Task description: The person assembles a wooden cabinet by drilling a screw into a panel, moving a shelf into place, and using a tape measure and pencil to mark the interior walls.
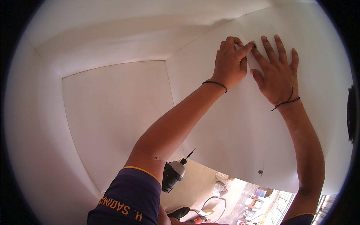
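A small dark fitting [255, 44] sits against the white panel [225, 123]; its exact kind is too small to tell. The fingertip of my left hand [230, 62] presses on it, the other fingers bent and closed in. From the right, the index fingertip of my right hand [279, 77] touches beside the same fitting. The right hand's fingers are spread flat on the panel. A second small dark metal fitting [260, 172] is fixed lower down, close to the panel's bottom edge.
White boards form a box-like interior around me, with a rear board [116, 112] at left. Below my left arm is a power drill [174, 174] with its bit pointing up. Lower down are a dark shoe [178, 212], a hose or cable [213, 197] and a wooden stool [255, 202].
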The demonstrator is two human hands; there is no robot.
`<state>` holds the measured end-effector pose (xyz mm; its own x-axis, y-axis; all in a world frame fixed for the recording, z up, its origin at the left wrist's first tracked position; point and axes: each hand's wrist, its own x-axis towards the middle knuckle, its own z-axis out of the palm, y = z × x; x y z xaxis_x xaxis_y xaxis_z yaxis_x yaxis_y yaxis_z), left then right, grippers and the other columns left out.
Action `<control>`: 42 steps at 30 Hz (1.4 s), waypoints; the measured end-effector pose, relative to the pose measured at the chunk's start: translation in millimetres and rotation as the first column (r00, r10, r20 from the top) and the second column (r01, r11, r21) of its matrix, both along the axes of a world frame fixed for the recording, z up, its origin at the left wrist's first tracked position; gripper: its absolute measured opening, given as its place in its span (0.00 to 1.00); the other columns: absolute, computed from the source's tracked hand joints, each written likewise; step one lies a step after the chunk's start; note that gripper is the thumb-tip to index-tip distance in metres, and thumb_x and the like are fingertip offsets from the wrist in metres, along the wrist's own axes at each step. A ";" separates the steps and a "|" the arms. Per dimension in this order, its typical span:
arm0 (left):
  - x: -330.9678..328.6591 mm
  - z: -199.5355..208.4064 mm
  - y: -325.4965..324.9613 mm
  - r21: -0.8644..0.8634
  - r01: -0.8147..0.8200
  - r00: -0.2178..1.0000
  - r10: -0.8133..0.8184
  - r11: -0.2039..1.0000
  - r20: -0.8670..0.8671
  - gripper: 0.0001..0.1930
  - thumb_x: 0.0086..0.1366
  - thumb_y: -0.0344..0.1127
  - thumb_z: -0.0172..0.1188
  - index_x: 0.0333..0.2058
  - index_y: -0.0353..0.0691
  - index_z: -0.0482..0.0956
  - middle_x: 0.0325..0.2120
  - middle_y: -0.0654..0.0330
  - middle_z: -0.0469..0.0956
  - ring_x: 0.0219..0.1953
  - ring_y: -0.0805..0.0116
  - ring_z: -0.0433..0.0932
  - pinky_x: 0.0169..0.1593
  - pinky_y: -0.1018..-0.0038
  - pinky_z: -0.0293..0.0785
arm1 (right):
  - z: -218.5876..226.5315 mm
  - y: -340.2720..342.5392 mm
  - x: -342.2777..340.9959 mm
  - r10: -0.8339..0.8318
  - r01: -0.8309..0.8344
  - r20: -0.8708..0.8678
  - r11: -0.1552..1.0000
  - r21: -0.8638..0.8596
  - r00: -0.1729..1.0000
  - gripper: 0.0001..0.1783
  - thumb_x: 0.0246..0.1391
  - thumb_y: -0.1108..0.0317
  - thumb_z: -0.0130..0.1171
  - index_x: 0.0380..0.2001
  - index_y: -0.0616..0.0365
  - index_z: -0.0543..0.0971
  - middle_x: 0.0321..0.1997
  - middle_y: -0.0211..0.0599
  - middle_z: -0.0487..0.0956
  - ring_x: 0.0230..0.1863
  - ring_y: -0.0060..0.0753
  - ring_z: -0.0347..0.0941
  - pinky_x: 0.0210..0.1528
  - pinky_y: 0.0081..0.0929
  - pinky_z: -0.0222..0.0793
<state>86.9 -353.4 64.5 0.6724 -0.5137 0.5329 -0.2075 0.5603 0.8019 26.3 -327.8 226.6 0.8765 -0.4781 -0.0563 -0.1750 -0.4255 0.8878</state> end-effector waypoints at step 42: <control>31.2 -172.9 274.7 0.946 0.323 0.237 -0.971 0.036 -0.044 0.63 0.35 0.53 0.75 0.69 0.53 0.47 0.70 0.50 0.47 0.71 0.51 0.49 0.68 0.41 0.45 | 0.5 -0.4 1.3 -0.025 0.024 -0.032 1.000 -0.020 0.999 0.30 0.53 0.56 0.60 0.60 0.42 0.70 0.69 0.28 0.63 0.74 0.41 0.47 0.68 0.61 0.43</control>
<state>118.1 -78.7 -108.4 -0.4953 -0.7978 -0.3439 -0.6026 0.0304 0.7975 27.6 -328.2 227.0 0.8624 -0.5007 -0.0747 -0.1565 -0.4041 0.9012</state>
